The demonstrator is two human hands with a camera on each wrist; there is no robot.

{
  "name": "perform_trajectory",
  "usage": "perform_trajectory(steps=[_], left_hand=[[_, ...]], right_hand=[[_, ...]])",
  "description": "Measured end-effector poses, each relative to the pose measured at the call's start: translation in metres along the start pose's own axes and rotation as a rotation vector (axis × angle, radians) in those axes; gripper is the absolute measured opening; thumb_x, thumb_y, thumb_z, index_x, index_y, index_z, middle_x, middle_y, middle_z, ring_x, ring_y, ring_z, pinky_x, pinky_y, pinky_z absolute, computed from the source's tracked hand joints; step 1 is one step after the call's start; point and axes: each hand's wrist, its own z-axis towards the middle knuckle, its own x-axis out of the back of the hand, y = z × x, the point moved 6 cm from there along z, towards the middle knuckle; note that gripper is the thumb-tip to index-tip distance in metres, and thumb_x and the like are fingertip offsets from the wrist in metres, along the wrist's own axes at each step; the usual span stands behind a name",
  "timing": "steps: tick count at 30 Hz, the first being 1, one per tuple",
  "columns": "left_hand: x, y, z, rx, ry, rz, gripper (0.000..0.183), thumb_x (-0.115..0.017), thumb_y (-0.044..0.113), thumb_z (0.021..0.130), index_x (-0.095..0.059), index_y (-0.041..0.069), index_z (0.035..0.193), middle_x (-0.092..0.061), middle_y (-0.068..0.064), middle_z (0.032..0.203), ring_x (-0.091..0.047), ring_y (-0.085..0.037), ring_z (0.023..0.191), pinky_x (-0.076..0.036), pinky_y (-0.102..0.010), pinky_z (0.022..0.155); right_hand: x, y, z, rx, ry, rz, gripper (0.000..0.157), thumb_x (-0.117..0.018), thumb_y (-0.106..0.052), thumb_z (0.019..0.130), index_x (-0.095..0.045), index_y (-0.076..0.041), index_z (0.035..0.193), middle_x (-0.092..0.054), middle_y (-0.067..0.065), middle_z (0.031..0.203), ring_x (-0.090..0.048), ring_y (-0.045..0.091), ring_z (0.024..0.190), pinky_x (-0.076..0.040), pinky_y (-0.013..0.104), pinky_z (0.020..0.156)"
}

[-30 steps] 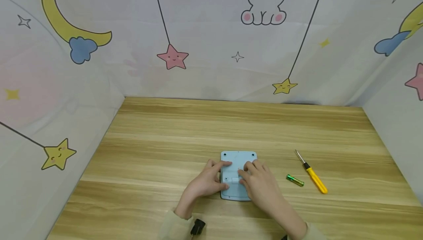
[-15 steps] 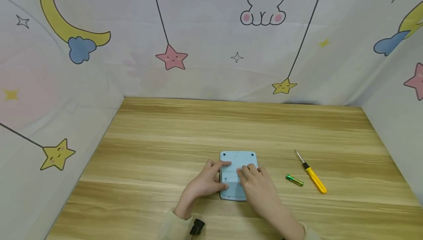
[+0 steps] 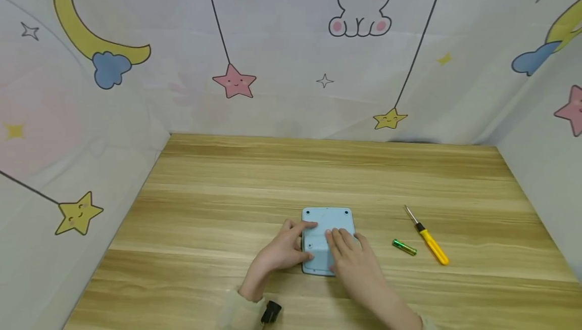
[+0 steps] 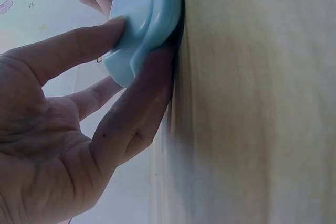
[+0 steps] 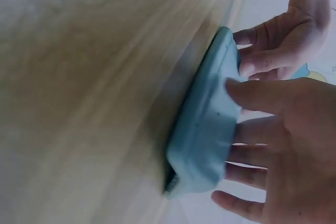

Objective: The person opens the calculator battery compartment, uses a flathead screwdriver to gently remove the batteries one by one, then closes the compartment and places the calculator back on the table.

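Note:
A light blue calculator (image 3: 325, 218) lies back side up on the wooden table, its corner screw holes showing at the far end. My left hand (image 3: 283, 252) grips its left side. In the left wrist view, the thumb presses the back of the calculator (image 4: 139, 11) while other fingers sit at its lower edge. Across the right half stretches my right hand (image 3: 356, 264), its fingers nearly straight and laid on the back. The right wrist view shows the right thumb on the sloping end of the calculator (image 5: 205, 124). The battery cover is hidden under the right hand.
To the right lies a green battery (image 3: 404, 247). Beyond it is a screwdriver (image 3: 429, 243) with a yellow handle, its tip pointing away. A black device (image 3: 271, 312) sits at the left cuff. Patterned cloth (image 3: 291, 102) walls in the table.
The right hand's fingers have gone from bent at the battery cover to straighter and flatter over it, so the cover is now out of sight. The left hand keeps its hold.

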Motion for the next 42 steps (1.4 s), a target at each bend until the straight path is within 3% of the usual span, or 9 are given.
perform_trajectory(steps=[6, 16, 22, 26, 31, 42], left_hand=[[-0.002, 0.001, 0.000, -0.012, -0.008, 0.002, 0.062, -0.072, 0.005, 0.082, -0.049, 0.012, 0.139, -0.040, -0.015, 0.108, -0.049, -0.008, 0.063, -0.044, -0.018, 0.055], [-0.001, 0.002, -0.001, 0.005, -0.014, -0.009, 0.064, -0.072, 0.005, 0.082, -0.048, 0.011, 0.140, -0.039, -0.016, 0.109, -0.050, -0.010, 0.065, -0.045, -0.018, 0.057], [0.001, -0.001, 0.000, 0.031, -0.037, -0.016, 0.069, -0.073, 0.006, 0.081, -0.044, 0.011, 0.143, -0.038, -0.017, 0.112, -0.049, -0.013, 0.068, -0.045, -0.018, 0.059], [0.003, -0.003, 0.001, 0.030, -0.078, -0.018, 0.072, -0.068, -0.001, 0.079, -0.042, 0.010, 0.145, -0.038, -0.017, 0.112, -0.048, -0.014, 0.069, -0.044, -0.019, 0.059], [0.005, -0.006, 0.002, 0.023, -0.129, -0.039, 0.077, -0.060, -0.011, 0.075, -0.041, 0.012, 0.145, -0.037, -0.019, 0.114, -0.050, -0.013, 0.066, -0.045, -0.019, 0.056], [0.003, -0.005, 0.004, 0.015, -0.082, -0.051, 0.077, -0.054, -0.022, 0.074, -0.045, 0.013, 0.142, -0.039, -0.021, 0.115, -0.051, -0.013, 0.062, -0.045, -0.016, 0.053]], right_hand=[[-0.006, 0.007, -0.002, -0.040, -0.030, 0.178, 0.069, -0.065, -0.042, 0.088, -0.046, -0.001, 0.140, -0.052, 0.014, 0.140, -0.047, 0.030, 0.130, -0.040, 0.050, 0.104], [-0.001, 0.034, -0.008, -0.070, 0.003, 0.314, 0.068, -0.072, -0.038, 0.084, -0.047, -0.011, 0.141, -0.053, 0.012, 0.138, -0.048, 0.031, 0.128, -0.039, 0.053, 0.103], [0.004, 0.055, -0.015, -0.082, 0.047, 0.376, 0.056, -0.071, -0.017, 0.086, -0.051, -0.012, 0.138, -0.054, 0.014, 0.137, -0.053, 0.032, 0.123, -0.044, 0.053, 0.099], [0.000, 0.060, -0.015, -0.055, 0.053, 0.369, 0.052, -0.062, -0.002, 0.086, -0.052, -0.012, 0.137, -0.055, 0.014, 0.136, -0.055, 0.031, 0.122, -0.046, 0.052, 0.097], [-0.004, 0.059, -0.013, 0.006, 0.075, 0.301, 0.051, -0.063, -0.003, 0.086, -0.054, -0.013, 0.135, -0.055, 0.014, 0.136, -0.055, 0.030, 0.121, -0.046, 0.051, 0.097], [-0.010, 0.060, -0.007, 0.030, 0.063, 0.222, 0.049, -0.063, -0.005, 0.085, -0.056, -0.012, 0.134, -0.056, 0.013, 0.135, -0.055, 0.029, 0.121, -0.044, 0.049, 0.100]])
